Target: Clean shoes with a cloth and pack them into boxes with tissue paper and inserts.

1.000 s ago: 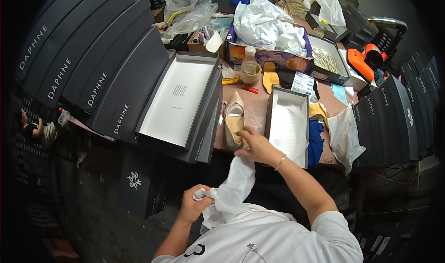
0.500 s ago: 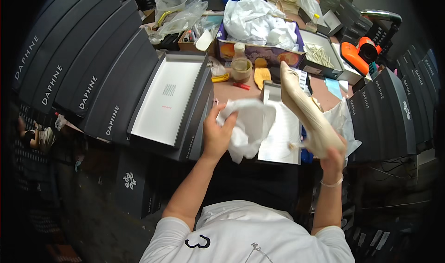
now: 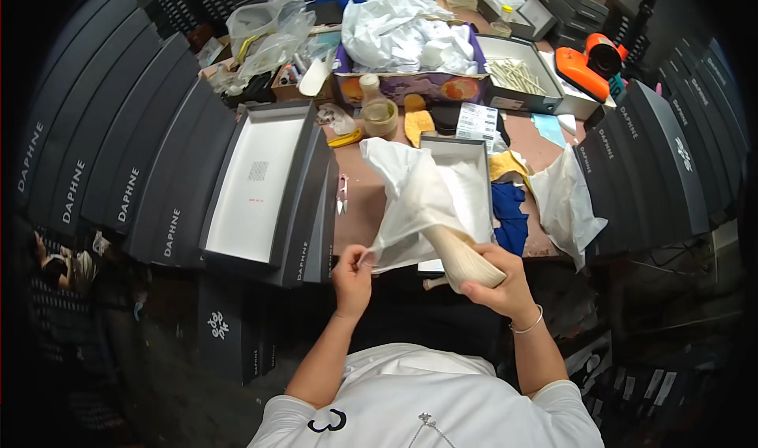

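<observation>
My right hand (image 3: 499,281) grips a cream high-heeled shoe (image 3: 458,257) by its heel end, the small heel pointing toward me. The toe half sits inside a thin white bag (image 3: 404,199), so that part shows only as a shape through the cloth. With fingers pinched, my left hand (image 3: 352,282) holds the bag's near edge. Bag and shoe hang over an open shoe box (image 3: 472,172) with white lining, partly hidden beneath them. Left of the bag, small thread snips (image 3: 342,195) lie on the table.
An open box lid (image 3: 257,183) and rows of dark shoe boxes (image 3: 118,172) stand at left; more boxes (image 3: 632,156) stand at right. A purple carton (image 3: 410,85) of white bags, a jar (image 3: 380,118), an orange tool (image 3: 584,73) and blue cloth (image 3: 511,219) lie around.
The shoe has come down and left, its toe now inside the white bag. My left hand has moved lower to the bag's edge. The whole view has shifted slightly.
</observation>
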The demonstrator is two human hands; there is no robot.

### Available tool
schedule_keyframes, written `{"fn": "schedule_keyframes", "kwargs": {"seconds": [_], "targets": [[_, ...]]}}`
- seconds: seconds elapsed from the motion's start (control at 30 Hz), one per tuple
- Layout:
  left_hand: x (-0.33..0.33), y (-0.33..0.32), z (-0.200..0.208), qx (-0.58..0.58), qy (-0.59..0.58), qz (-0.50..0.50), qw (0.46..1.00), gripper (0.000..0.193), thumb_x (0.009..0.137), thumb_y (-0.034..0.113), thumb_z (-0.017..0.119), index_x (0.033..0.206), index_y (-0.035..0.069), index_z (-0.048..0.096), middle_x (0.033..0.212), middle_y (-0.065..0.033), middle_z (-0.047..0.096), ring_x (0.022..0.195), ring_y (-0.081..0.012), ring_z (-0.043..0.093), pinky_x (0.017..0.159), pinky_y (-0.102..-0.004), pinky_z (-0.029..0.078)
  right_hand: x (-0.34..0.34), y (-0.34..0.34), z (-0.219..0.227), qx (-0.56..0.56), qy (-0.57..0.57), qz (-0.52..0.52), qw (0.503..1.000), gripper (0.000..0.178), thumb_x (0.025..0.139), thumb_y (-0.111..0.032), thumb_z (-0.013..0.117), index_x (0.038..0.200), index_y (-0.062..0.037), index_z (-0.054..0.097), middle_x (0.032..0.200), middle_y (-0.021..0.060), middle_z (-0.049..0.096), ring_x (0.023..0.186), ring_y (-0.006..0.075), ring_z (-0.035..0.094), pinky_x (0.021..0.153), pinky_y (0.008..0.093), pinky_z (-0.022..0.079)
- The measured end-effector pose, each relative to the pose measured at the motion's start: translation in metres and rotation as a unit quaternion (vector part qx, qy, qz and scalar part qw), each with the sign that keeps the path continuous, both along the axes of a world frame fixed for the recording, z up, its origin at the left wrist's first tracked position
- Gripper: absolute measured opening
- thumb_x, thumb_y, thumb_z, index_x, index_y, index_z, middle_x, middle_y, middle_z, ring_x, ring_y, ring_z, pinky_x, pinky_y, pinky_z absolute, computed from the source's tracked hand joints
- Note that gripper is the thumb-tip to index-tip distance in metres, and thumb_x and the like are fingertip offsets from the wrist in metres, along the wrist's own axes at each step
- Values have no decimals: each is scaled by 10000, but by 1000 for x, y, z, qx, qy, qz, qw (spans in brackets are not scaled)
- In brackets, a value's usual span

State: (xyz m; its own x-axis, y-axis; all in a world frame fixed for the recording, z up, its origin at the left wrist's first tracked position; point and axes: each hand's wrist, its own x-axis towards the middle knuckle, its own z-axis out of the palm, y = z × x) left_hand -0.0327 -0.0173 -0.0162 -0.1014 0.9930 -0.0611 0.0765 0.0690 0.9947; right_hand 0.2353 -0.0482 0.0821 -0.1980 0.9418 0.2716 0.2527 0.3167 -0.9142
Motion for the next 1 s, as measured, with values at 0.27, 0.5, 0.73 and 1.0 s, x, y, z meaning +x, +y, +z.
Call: {"fn": "schedule_keyframes", "kwargs": {"seconds": [0.27, 0.5, 0.73, 1.0], "targets": [[12, 37, 64, 270, 207, -12, 940, 373, 810, -40, 601, 1176, 28, 600, 930, -168, 618, 822, -333, 631, 740, -380, 508, -18, -8, -25, -242, 361, 5, 901, 656, 792, -403, 704, 1166, 117, 567, 937, 148, 660, 798, 209, 669, 631, 257, 548], [16, 38, 105, 262, 167, -98, 945, 272, 770, -68, 625, 1025, 13, 671, 834, -115, 617, 704, -210, 608, 631, -292, 478, -15, -9, -45, -293, 519, 23, 803, 830, 830, -617, 548, 1229, 110, 518, 922, 188, 664, 737, 261, 686, 558, 286, 569], [47, -8, 135, 501, 162, -199, 826, 439, 637, -25, 712, 1070, 38, 670, 715, -47, 561, 584, -208, 593, 511, -318, 493, -72, -10, -4, -256, 477, -25, 840, 573, 886, -247, 625, 1363, 2, 429, 1298, 139, 554, 1188, 236, 549, 1012, 388, 457], [62, -32, 98, 453, 141, -234, 848, 447, 641, -53, 723, 1077, 22, 661, 709, -60, 521, 531, -204, 554, 491, -312, 482, -80, 21, -53, -208, 525, -4, 825, 500, 948, -310, 518, 1351, -18, 467, 1370, 162, 500, 1211, 259, 537, 1009, 401, 448]]}}
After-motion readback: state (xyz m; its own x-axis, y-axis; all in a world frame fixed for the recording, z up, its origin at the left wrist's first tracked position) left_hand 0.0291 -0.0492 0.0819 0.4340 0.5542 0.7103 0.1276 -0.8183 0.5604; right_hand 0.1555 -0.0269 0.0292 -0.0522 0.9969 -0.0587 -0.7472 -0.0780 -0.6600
